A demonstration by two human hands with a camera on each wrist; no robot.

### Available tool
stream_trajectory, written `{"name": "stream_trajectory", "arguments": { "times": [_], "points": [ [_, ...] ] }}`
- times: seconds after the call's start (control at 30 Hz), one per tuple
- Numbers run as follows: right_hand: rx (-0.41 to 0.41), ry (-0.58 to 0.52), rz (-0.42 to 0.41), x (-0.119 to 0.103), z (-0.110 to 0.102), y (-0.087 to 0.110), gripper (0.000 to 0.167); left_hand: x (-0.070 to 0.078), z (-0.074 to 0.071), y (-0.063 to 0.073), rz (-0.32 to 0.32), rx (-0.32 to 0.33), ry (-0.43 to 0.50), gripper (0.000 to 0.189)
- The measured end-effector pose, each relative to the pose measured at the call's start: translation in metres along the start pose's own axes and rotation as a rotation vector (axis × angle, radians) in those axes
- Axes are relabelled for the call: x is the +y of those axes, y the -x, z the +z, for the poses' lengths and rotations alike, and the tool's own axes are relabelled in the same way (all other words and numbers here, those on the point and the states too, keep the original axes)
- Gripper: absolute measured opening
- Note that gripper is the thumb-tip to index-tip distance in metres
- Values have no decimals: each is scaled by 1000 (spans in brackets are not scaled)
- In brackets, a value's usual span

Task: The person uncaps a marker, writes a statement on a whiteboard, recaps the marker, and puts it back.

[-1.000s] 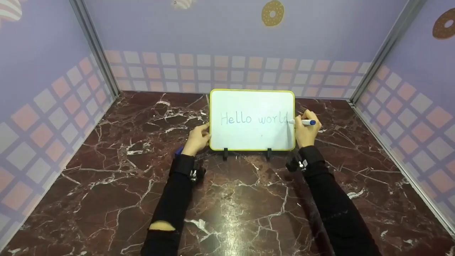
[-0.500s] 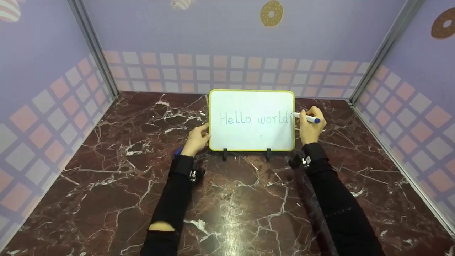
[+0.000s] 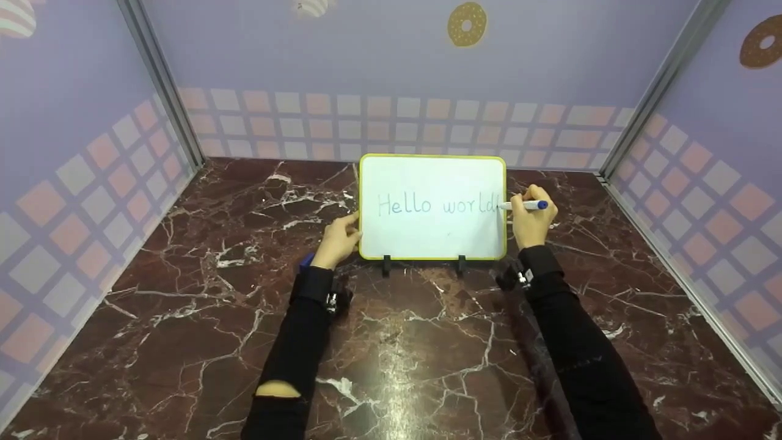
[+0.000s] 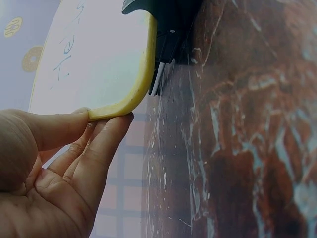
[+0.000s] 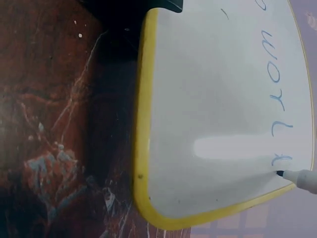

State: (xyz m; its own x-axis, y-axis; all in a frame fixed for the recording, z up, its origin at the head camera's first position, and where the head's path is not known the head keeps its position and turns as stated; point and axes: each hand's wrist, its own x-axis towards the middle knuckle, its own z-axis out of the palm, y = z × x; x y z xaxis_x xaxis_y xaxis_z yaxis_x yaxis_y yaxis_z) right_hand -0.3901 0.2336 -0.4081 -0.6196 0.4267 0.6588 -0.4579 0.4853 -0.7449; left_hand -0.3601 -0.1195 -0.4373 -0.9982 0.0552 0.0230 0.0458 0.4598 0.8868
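A whiteboard (image 3: 427,235) with a yellow frame stands propped at the back of the table, "Hello world" written across it in thin blue letters. My left hand (image 3: 338,240) pinches its left edge; in the left wrist view the thumb lies on the front and the fingers behind the frame (image 4: 141,82). With my right hand (image 3: 533,214) I grip a white marker (image 3: 524,205) with a blue end. Its dark tip (image 5: 280,173) is at the board's surface just past the "d", where a short stroke shows. The right hand is outside the right wrist view.
Black stand feet (image 3: 387,265) jut out under the board's lower edge. A blue object (image 3: 306,261) lies partly hidden behind the left wrist. Around the dark marbled table (image 3: 201,318) rise patterned walls (image 3: 391,61).
The marker tip moved off the "d", up and right, then came back down to the board beside that letter. A short stroke has appeared there. The left hand stays put.
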Motion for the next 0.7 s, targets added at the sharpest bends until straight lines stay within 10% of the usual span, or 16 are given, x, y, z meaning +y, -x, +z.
{"name": "stream_trajectory", "arguments": {
  "times": [0.7],
  "points": [
    [54, -40, -14, -2, -7, -1, 42, 0, -1, 0, -4, -15, -21, 55]
  ]
}}
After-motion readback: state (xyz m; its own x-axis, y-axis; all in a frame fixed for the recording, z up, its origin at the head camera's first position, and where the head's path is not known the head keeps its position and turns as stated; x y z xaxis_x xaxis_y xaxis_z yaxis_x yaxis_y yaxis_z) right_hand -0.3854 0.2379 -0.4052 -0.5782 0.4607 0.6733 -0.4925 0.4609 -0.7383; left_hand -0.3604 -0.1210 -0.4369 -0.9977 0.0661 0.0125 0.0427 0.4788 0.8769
